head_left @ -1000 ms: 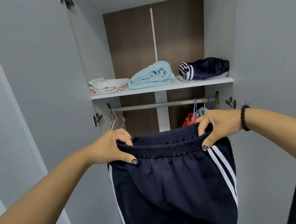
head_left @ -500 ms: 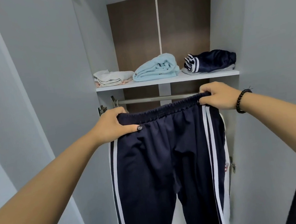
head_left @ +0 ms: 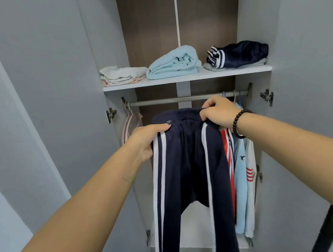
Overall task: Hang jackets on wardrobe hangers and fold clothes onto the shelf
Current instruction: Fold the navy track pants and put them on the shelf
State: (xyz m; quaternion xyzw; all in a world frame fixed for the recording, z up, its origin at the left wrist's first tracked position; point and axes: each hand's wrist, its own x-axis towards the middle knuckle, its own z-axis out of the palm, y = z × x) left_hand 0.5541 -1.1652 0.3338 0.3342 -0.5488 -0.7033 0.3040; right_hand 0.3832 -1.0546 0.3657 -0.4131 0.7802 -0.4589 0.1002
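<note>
Navy track trousers [head_left: 186, 164] with white side stripes hang lengthwise in front of the open wardrobe, legs dangling down. My left hand [head_left: 146, 138] grips the left end of the elastic waistband, thumb on top. My right hand [head_left: 218, 113] pinches the right end, close to the left hand. The white shelf [head_left: 187, 78] above carries a folded white pile [head_left: 121, 75], a rolled light-blue garment [head_left: 175, 64] and a folded navy striped garment [head_left: 238, 53]. Below it runs the metal rail [head_left: 169, 100].
Empty pink hangers [head_left: 130, 123] hang at the rail's left end. A red striped jacket [head_left: 226, 150] and a light-blue and white one [head_left: 244, 175] hang at the right, behind my right wrist. Both grey doors [head_left: 35, 98] stand open on either side.
My hands have come closer together, so the waistband is now doubled over and the trousers hang narrower. The view has dropped and moved nearer, showing the hanging jackets at the right.
</note>
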